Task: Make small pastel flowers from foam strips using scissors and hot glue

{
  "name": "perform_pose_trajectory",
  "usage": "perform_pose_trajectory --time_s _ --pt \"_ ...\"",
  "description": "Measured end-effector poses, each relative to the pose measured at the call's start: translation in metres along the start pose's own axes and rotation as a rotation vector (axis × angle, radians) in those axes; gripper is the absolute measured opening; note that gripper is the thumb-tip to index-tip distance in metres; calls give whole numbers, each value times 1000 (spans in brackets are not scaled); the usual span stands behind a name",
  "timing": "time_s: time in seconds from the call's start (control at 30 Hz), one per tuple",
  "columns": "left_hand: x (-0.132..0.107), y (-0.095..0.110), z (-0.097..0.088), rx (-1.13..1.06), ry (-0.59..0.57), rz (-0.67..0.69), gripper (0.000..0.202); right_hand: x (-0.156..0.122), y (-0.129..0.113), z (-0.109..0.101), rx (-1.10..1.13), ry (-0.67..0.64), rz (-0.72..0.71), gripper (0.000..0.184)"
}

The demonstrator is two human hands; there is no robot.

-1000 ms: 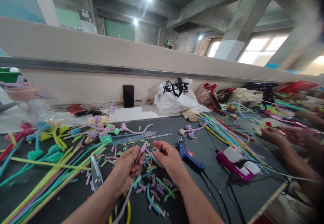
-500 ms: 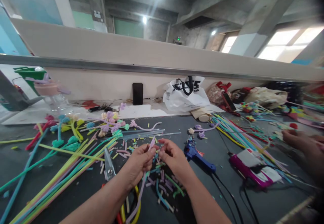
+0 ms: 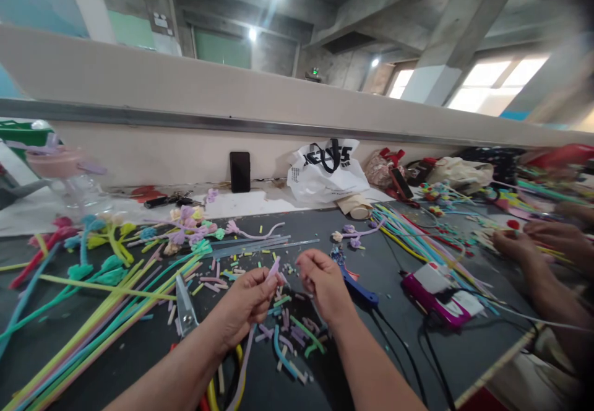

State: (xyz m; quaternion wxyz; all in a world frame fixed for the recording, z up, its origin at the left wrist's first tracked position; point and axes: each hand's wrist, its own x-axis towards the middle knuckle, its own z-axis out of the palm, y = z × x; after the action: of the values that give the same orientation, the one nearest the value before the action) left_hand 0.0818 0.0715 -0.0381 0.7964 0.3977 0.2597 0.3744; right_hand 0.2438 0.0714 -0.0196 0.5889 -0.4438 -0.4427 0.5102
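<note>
In the head view my left hand (image 3: 253,296) pinches a lilac pipe cleaner (image 3: 273,267) between thumb and fingers. Its tip sticks up past the fingertips, and a long lilac tail hangs below the palm. My right hand (image 3: 321,284) is just to the right, apart from the left, with its fingers curled in towards the thumb. Whatever is between those fingertips is hidden. Short cut pieces of pipe cleaner (image 3: 297,330) lie scattered under both hands. Scissors (image 3: 186,312) lie beside my left forearm, and a blue glue gun (image 3: 359,286) rests right of my right hand.
Long pipe cleaners (image 3: 102,330) lie in a bundle at left, with finished flower shapes (image 3: 185,225) behind. A magenta power strip (image 3: 436,299) with cables is at right. A phone (image 3: 240,171) and white bag (image 3: 327,173) stand at the back. Another person's hands (image 3: 524,247) work at far right.
My right hand has drawn away to the right from the left hand, leaving a gap. The left hand keeps the lilac pipe cleaner. The view has turned slightly right, showing more of the other person's hands.
</note>
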Motion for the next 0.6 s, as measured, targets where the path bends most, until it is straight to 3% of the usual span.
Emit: perform_pose_trajectory --time_s 0.1,0.17,0.33,0.47,0.6 --pt "0 0 0 -8 18 10 17 5 -2 -9 117 147 -83 21" --pt "0 1 0 -31 32 27 18 6 -1 -10 84 157 -27 24" --pt "-2 1 2 -73 76 36 19 4 5 -3 -37 -36 204 19" --pt "-2 3 3 -89 91 19 20 5 11 0 -123 -130 168 23" --pt "0 6 0 -126 110 14 22 3 14 1 -389 -209 127 23"
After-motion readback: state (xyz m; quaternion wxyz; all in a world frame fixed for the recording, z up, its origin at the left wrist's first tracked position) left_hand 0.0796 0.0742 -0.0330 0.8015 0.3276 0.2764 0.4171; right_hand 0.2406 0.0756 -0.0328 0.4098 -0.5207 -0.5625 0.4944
